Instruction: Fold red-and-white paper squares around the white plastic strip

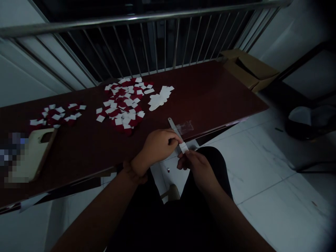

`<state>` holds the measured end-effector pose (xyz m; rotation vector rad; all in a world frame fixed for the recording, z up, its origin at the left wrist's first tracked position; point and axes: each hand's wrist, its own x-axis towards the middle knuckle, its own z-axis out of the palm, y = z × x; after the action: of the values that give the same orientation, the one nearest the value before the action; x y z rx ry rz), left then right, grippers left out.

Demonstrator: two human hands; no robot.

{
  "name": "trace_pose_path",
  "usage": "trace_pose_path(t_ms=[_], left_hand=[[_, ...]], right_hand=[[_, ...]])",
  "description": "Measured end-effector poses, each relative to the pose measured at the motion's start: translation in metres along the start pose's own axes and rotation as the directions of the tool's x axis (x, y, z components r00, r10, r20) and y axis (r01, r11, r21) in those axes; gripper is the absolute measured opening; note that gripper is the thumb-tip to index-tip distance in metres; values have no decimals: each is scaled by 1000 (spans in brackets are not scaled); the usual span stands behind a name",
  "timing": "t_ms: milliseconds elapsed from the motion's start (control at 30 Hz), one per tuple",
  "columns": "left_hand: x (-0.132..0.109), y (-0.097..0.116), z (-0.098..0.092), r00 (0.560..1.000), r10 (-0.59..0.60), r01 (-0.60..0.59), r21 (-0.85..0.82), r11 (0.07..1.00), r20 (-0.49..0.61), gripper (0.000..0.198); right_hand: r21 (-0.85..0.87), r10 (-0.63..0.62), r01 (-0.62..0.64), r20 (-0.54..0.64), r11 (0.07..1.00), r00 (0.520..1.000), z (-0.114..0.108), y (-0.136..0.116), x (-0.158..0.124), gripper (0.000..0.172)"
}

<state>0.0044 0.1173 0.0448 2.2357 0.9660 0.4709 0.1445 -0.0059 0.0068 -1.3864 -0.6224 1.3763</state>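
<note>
A thin metal strip like a ruler [172,124], with a hole at its far end, juts over the table's front edge. My left hand [159,145] is closed, its fingertips on the strip. At the strip's near end is a small white piece [183,147], pinched between the thumb and fingers of my right hand [198,164]. Whether the piece is wrapped round the strip or lies on it, I cannot tell. Beyond my hands lies a heap of small red and white pieces [126,105]. White scalloped pieces [160,98] lie to its right.
The dark red table [204,91] backs onto a metal railing [157,16]. Clear plastic [185,126] lies beside the strip. Leftward are a smaller group of red-white pieces [56,114] and a pale phone case [31,154]. A cardboard box [246,70] stands at the right end.
</note>
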Motion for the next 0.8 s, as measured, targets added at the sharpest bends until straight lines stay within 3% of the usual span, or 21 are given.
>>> trace_pose_path(t_ms=[267,433,600,800], left_hand=[[1,2,1,1000,-10,10,26,1000,-6,31],[1,-3,3,1000,5,-5,20,1000,-20,29],[0,-3,4,1000,10,-9,25,1000,-26,28],[0,-3,5,999,9,-9,16,1000,-43,29]], right_hand=[[-11,-14,14,-23,1000,1000,8,-2,18,33],[32,14,-13,-24,999,1000,0,2,14,32],[-39,-2,1,-12,999,1000,0,1,12,37],[3,-16,16,-10,1000,1000,6,-1,13,25]])
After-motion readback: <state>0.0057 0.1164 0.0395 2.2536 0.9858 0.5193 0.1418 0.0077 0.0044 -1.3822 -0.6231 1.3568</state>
